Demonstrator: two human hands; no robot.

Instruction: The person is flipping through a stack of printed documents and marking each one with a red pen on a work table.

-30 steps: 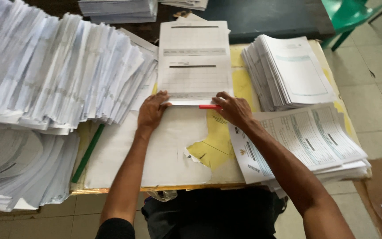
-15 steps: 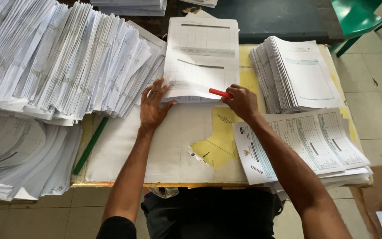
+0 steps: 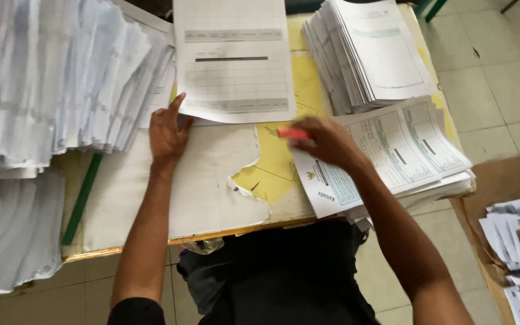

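My left hand [image 3: 167, 132] lies flat, pinning the white printed form sheet [image 3: 234, 60] near the table's far edge; my right hand [image 3: 326, 141] grips a red pen [image 3: 291, 133] over the yellow tabletop [image 3: 275, 159], ready for marking.

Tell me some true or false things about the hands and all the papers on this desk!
1. The right hand holds a red pen. True.
2. The left hand holds a green ruler. False: it rests flat at the printed sheet, holding nothing; the green strip lies apart at the desk's left.
3. The white desk cover is torn, showing yellow underneath. True.
4. The right hand rests on the printed sheet. False: it is over the form stack to the right.
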